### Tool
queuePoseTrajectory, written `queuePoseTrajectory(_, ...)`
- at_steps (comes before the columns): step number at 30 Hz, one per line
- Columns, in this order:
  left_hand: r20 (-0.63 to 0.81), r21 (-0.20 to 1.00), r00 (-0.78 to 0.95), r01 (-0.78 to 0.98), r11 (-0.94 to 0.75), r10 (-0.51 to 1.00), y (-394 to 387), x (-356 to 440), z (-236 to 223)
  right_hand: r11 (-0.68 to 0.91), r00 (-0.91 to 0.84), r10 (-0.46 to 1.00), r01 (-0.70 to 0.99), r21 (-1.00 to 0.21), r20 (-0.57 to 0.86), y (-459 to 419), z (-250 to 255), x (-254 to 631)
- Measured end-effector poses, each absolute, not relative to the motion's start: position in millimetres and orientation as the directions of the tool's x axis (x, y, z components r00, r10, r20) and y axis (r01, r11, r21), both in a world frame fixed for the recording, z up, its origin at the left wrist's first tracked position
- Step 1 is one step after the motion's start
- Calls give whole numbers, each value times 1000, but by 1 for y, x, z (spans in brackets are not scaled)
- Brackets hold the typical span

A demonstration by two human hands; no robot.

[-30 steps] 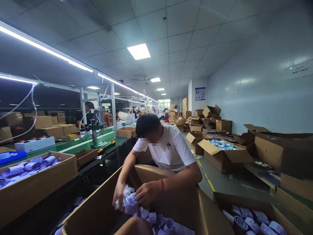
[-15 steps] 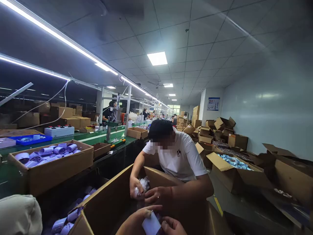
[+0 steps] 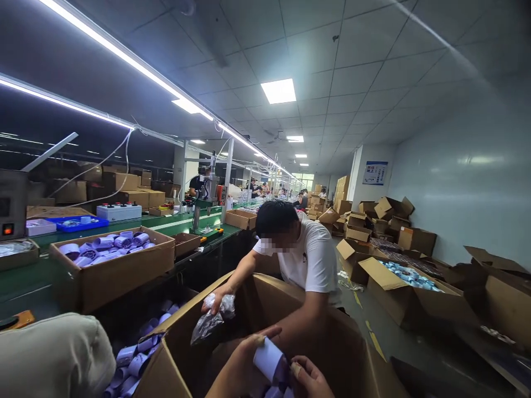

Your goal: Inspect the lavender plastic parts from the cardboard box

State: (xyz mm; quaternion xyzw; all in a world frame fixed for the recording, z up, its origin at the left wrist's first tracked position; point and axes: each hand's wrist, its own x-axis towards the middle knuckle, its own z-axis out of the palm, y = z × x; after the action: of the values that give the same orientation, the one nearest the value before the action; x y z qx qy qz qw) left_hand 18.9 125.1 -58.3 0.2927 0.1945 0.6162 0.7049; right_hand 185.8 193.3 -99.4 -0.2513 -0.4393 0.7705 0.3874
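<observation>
Above the inside of a large open cardboard box (image 3: 166, 359), my left hand (image 3: 243, 356) grips a pale purple plastic cup-shaped part (image 3: 269, 359), thumb along its top side. My right hand (image 3: 312, 378) is at the part's darker right end, fingers curled in a pinch; whatever lies between the fingertips is too dark to make out. More purple parts (image 3: 274, 392) show just below, at the bottom edge. Across the box a co-worker in a white shirt (image 3: 319, 254) leans in, one hand (image 3: 218, 298) holding a crumpled clear plastic bag (image 3: 211, 320); their other hand is hidden.
At left, a carton of purple parts (image 3: 112, 265) stands on the green conveyor bench (image 3: 25, 290). More purple parts (image 3: 136, 359) lie in shadow beside my knee (image 3: 53, 354). On the right are open cartons (image 3: 415, 298), one holding light-blue pieces (image 3: 410, 276).
The view has swung left. The co-worker's hand has moved the plastic bag left, towards the box's side, and the bag hangs more spread out. My hands stay together around the purple part.
</observation>
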Motion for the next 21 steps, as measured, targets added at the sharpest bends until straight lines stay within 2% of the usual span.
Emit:
queuePoseTrajectory(3, 82, 639, 135, -767, 52, 987, 123, 19, -52, -282, -552, 832, -342, -896, -51, 190, -95, 188)
queuePoseTrajectory(10, 54, 633, 182, -767, 108, 982, 120, 17, -46, -66, -586, 810, -111, -992, 11, 182, -79, 192)
queuePoseTrajectory(14, 41, 598, 202, -790, 138, 978, 119, 18, -43, 47, -502, 857, -146, -988, 115, 177, -77, 191)
queuePoseTrajectory(17, 9, 558, 227, -809, 183, 974, 117, 19, -41, 66, -438, 885, -214, -974, 157, 172, -75, 192)
queuePoseTrajectory(21, -32, 527, 240, -821, 220, 970, 119, 19, -42, 1, -560, 821, -186, -982, 108, 175, -75, 193)
